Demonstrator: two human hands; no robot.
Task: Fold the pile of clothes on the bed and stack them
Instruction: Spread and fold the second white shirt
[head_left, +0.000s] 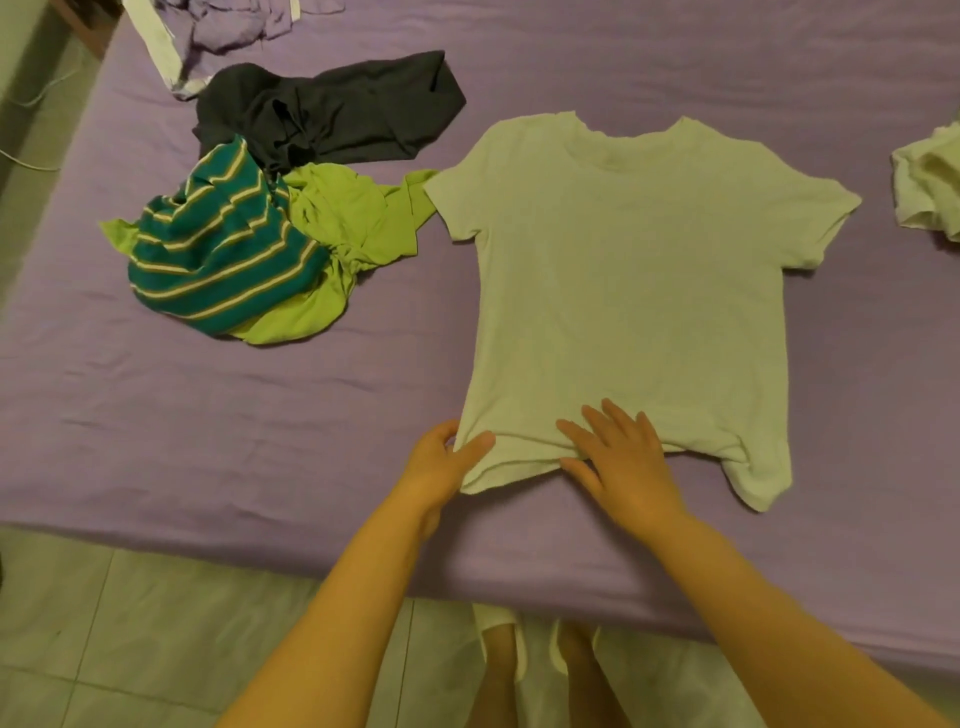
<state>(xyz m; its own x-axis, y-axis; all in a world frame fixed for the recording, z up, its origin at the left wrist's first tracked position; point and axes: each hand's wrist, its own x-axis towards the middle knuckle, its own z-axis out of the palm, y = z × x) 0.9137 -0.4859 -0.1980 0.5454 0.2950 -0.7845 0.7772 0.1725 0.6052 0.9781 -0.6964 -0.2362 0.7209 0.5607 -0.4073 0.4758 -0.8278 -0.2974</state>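
Pale garment (930, 182), cut off right

A wide bed (260, 441) fills most of the view, covered in a lilac sheet with shallow creases. Below its near edge lies a floor (130, 623) of pale square tiles with thin dark joints. At the far left a thin white cable (31, 98) trails over the floor beside the bed. The light is dim and greenish-yellow
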